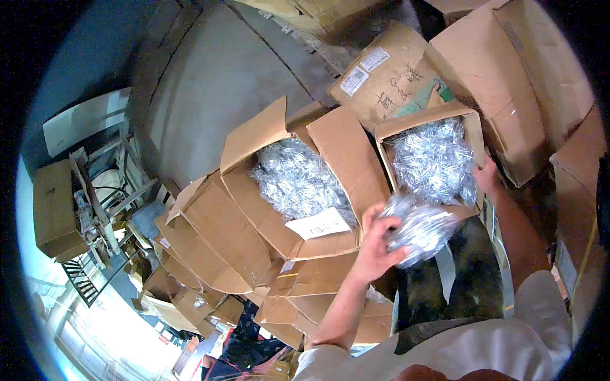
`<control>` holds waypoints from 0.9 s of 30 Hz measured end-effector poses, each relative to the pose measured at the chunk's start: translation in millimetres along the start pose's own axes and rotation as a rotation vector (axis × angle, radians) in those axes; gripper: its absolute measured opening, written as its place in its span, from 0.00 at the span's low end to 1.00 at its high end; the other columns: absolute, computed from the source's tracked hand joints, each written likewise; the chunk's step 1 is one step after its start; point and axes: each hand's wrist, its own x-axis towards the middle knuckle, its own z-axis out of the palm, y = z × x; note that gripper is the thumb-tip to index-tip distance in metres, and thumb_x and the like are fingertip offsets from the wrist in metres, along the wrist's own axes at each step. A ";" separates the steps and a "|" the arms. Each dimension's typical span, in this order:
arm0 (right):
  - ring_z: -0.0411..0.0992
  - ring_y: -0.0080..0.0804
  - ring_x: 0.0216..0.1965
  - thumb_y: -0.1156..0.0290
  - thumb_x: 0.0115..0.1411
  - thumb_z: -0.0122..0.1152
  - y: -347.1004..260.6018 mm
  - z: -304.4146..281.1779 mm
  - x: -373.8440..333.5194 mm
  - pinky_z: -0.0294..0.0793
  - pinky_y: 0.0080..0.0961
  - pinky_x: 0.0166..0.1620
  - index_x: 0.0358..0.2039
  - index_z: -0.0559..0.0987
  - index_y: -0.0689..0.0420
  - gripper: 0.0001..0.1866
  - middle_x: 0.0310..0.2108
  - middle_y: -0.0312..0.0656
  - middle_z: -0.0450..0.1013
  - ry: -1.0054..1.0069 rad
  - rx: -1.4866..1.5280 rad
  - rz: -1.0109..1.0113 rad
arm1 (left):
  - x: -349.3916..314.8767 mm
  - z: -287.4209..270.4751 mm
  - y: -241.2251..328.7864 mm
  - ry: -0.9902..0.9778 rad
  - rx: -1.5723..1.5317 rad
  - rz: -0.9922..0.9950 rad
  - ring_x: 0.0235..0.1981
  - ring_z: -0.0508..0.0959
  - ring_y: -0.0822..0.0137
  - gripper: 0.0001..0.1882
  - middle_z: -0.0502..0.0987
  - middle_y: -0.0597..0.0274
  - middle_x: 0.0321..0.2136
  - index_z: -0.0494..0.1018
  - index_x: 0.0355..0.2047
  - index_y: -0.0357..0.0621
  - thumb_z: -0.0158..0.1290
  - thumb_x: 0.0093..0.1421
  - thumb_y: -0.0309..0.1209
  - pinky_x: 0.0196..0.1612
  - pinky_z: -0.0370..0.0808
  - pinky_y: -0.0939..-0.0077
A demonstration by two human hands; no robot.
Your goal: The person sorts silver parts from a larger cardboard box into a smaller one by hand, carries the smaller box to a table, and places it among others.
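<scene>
My left hand [379,246] is closed round a clear plastic bag of shiny silvery pieces [420,230], slightly smeared by motion, just in front of the smaller open cardboard box [411,120]. Many similar small bags [433,159] fill that box nearly to its rim. At the box's right side, my right hand [487,176] grips its edge; part of the fingers is hidden. To the left stands a larger open cardboard box [254,211] with its flaps spread, also full of bagged silvery pieces [298,178]. A white paper with handwriting [319,223] lies at its near edge.
Behind the smaller box is a closed carton [387,79] with labels and green tape. Large cartons [521,76] crowd the right side. More open cartons [219,235] stand to the left. A person in dark patterned clothing [244,346] is at the lower left, near stacked furniture [105,197].
</scene>
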 end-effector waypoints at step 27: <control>0.68 0.30 0.44 0.84 0.44 0.54 63.5 -3.6 6.9 0.64 0.25 0.50 0.46 0.69 0.64 0.24 0.41 0.41 0.71 -0.046 0.110 0.185 | 113.7 -273.0 -175.1 0.357 1.396 -0.542 0.38 0.72 0.47 0.24 0.71 0.51 0.39 0.68 0.37 0.50 0.61 0.36 0.26 0.40 0.72 0.59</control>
